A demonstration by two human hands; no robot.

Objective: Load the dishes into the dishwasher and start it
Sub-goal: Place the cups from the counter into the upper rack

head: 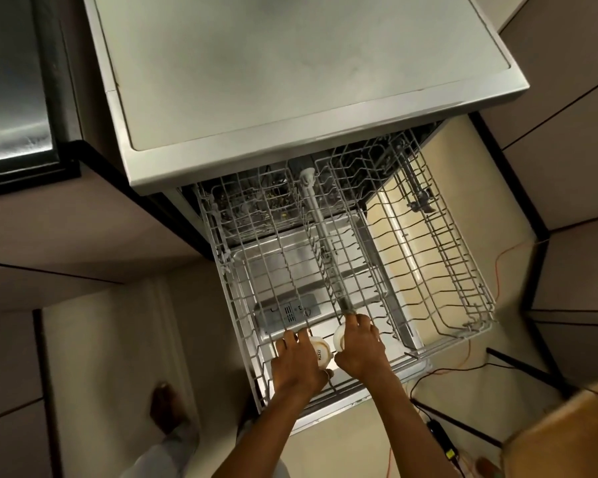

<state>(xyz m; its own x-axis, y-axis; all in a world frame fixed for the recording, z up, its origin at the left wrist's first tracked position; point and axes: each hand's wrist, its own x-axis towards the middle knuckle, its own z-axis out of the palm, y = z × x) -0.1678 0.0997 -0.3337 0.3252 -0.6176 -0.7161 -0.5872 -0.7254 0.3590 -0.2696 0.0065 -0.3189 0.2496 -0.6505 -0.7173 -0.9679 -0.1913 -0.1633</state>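
Gripping, seemingly, white cups [320, 351], both hands over rack [439, 270].

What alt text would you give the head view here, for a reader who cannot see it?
Seen from above, a person's left hand and right hand each set a small white cup at the near edge of a pulled-out, otherwise empty wire dishwasher rack. The open dishwasher stands between cabinets, with cables trailing on the floor.
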